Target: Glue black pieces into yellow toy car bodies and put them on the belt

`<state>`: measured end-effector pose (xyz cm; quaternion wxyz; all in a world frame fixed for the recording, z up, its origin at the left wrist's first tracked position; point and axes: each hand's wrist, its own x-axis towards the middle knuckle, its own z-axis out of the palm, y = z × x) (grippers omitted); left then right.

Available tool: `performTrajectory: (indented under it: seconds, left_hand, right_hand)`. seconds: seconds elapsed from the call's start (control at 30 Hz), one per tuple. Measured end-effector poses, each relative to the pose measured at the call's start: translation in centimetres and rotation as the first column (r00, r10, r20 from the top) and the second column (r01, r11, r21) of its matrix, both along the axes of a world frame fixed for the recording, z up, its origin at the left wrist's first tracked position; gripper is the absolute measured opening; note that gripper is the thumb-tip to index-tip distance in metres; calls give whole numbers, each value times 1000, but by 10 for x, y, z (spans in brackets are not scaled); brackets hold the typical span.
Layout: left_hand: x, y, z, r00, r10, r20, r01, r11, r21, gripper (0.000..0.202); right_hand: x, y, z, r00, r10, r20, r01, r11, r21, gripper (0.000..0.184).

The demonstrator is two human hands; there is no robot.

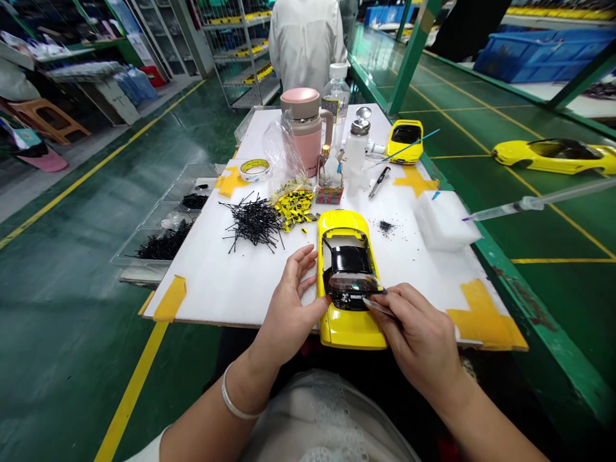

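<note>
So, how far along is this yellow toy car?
Looks done: a shiny black piece sits inside the yellow toy car. In hand: the left hand steadies it while the right hand works a thin metal tool at its opening. Still waiting: the heap of black sticks and another yellow car.

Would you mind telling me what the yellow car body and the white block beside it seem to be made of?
The car body looks like glossy yellow-painted plastic or metal; the shine hides which. The white block looks like matte foam, with soft, rounded edges.
</note>
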<state>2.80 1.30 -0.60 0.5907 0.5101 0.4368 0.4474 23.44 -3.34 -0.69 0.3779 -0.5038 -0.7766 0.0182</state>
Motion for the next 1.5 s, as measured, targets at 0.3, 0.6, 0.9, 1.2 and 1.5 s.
performTrajectory:
  seconds: [0.3,0.6,0.9,1.2,1.5]
  left_hand:
    - [3,0,7,997,-10,-82,12,1000,17,76]
    - [5,8,11,997,-33,-65,36,999,39,71]
    - [3,8,10,999,-44,-11,43,999,-14,66]
    - [10,1,12,981,5,-192,7,998,62,71]
    - [10,1,10,978,2,-210,9,999,53,73]
  right_hand:
    - [-2,1,5,997,-25,74,24,999,23,14]
    - [0,1,4,998,-28,54,27,1000,17,12]
    - [1,2,7,997,-5,71,4,1000,15,13]
    - [0,2,5,996,-26,89,25,999,20,14]
    - [23,-9,-2,995,1,-95,-1,1000,8,25]
